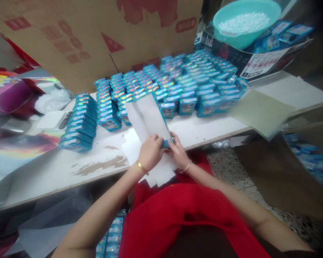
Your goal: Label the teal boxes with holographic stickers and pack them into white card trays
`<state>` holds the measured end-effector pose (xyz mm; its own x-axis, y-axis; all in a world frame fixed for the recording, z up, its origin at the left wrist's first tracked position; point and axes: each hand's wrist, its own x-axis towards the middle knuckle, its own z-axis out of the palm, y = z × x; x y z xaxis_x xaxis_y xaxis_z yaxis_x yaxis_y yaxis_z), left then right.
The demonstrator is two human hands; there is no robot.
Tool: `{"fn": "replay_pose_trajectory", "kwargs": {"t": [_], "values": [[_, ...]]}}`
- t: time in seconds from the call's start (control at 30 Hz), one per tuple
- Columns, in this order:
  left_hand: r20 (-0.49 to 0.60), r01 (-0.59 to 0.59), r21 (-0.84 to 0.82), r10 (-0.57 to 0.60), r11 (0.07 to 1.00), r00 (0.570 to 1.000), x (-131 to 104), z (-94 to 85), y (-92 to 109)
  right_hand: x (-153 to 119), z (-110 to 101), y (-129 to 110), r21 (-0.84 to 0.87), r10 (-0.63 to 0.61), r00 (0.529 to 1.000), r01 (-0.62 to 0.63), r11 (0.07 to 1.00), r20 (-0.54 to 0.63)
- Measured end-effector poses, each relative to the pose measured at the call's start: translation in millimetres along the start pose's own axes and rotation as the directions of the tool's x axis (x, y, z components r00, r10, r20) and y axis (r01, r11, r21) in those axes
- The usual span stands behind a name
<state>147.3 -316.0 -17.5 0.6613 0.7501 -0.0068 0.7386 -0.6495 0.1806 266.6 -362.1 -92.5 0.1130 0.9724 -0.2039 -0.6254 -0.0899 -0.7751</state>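
At the front edge of the table I hold an unfolded carton [148, 116], its white inside facing up and a blue edge showing along its right side. My left hand [151, 152] is closed at its near end, fingers curled beside a small blue flap. Close by on the right, my right hand [178, 151] pinches the same end, thumb against the blue part. Under my hands lie more white card pieces [157, 173], partly covered by my fingers and wrists. Beyond the carton, small blue boxes [187, 105] stand in packed rows.
A separate row of blue boxes [79, 123] stands at left. Behind everything rises a large cardboard box [83, 21]. At back right, a turquoise basin [231, 39] of small white pieces rests on a black carton [239, 59]. A yellowish sheet [261, 113] overhangs the table edge.
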Motion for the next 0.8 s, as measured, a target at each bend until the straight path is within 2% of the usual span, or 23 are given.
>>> {"fn": "replay_pose_trajectory", "kwargs": {"t": [0.17,0.27,0.43,0.57,0.67,0.8], "values": [[0.179,-0.015,-0.165,0.045,0.986,0.983,12,-13.4,-9,-1,-5,1,0.069,0.011,0.997,-0.017,0.997,0.082],[0.243,-0.026,-0.211,0.078,0.977,0.967,16,-17.4,-9,-1,-7,0,0.103,0.025,0.995,-0.036,0.994,0.099],[0.233,0.005,-0.257,0.057,0.966,0.971,16,-16.7,-6,-2,-9,-6,0.084,0.078,0.991,-0.087,0.993,0.106],[0.161,-0.058,-0.341,0.119,0.938,0.98,14,-14.4,-10,-4,-9,-13,0.109,0.134,0.985,-0.146,0.983,0.104],[0.202,-0.047,-0.411,0.142,0.91,0.969,14,-16.3,-13,-4,-9,-16,0.132,0.145,0.982,-0.161,0.978,0.122],[0.267,0.039,-0.423,0.084,0.905,0.96,14,-14.6,-17,-2,-12,-13,0.106,0.214,0.967,-0.229,0.968,0.138]]}}
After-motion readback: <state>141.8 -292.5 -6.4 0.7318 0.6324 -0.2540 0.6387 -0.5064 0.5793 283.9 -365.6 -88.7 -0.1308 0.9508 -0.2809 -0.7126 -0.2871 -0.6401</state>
